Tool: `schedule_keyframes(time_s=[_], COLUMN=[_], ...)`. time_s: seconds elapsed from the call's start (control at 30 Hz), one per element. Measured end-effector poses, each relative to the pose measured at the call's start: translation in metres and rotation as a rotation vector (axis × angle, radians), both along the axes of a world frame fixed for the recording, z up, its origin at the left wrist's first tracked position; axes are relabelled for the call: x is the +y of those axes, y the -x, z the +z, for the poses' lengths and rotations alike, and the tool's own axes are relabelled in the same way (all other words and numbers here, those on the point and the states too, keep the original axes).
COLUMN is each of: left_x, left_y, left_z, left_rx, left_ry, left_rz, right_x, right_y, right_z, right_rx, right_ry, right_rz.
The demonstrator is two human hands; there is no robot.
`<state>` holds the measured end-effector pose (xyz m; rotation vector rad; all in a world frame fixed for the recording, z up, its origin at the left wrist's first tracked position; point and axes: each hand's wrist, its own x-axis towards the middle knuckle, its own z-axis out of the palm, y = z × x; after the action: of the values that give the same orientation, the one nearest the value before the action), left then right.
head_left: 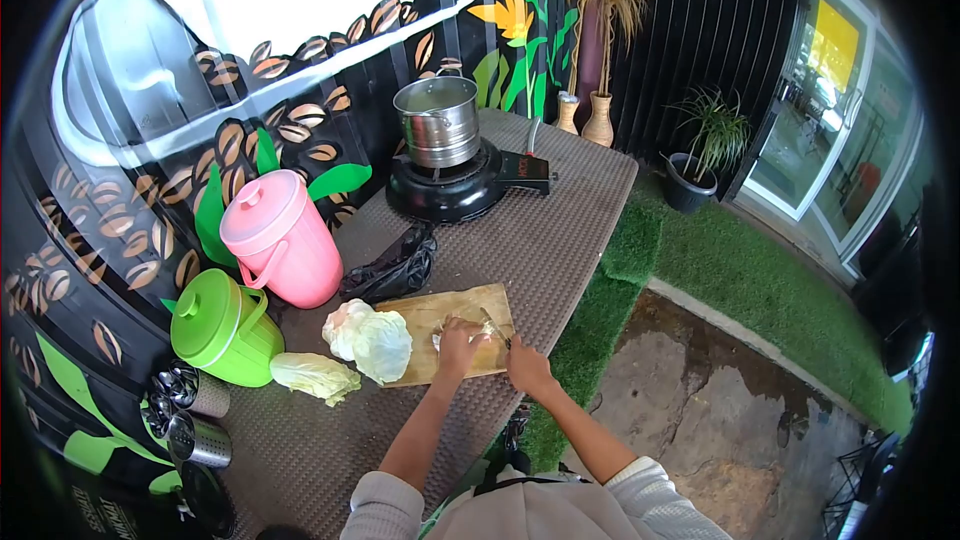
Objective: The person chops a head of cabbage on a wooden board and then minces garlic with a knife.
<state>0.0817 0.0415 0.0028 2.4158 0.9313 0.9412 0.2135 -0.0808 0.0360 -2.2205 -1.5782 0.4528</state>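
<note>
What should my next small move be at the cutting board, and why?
I'd probably draw the fingertips of your left hand back slightly before cutting: they rest by the pale food on the board, close to the knife in your right hand.

Painted wall (130, 215)—green turf (760, 285)—glass door (815, 90)

A steel pot (440, 130) stands on a black portable gas stove (446, 183); a pink lidded jug (285, 240) stands beside a green one (227, 328); a potted spiky-leaved plant (690, 182) sits near the glass door (822, 100).
</note>
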Motion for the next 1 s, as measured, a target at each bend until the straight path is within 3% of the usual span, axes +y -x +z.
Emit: schedule_keyframes(time_s=[0.2, 0.37, 0.5, 0.57, 0.67, 0.93, 1.0], left_x=[-0.004, -0.004, -0.009, -0.009, -0.005, -0.004, -0.004], left_y=[0.002, 0.004, 0.003, 0.004, 0.004, 0.003, 0.001], left_z=[-0.005, -0.006, -0.007, -0.008, -0.012, -0.011, -0.017], left_rx=[-0.003, -0.038, -0.088, -0.036, 0.014, -0.062, 0.043], left_ry=[0.042, -0.063, 0.062, -0.045, -0.094, 0.055, -0.144], left_rz=[0.023, -0.045, -0.006, -0.015, -0.003, -0.006, 0.012], right_x=[0.008, -0.012, -0.007, 0.008, 0.016, 0.006, 0.011], right_y=[0.01, 0.044, 0.05, 0.037, 0.03, 0.057, 0.047], right_z=[-0.002, -0.009, -0.012, -0.016, 0.014, 0.002, 0.008], right_rx=[-0.086, 0.008, 0.079, 0.041, 0.075, 0.1, 0.108], right_ry=[0.044, 0.066, 0.091, 0.057, 0.068, 0.142, 0.113], right_rz=[0.01, -0.175, -0.215, -0.146, -0.135, -0.204, -0.182])
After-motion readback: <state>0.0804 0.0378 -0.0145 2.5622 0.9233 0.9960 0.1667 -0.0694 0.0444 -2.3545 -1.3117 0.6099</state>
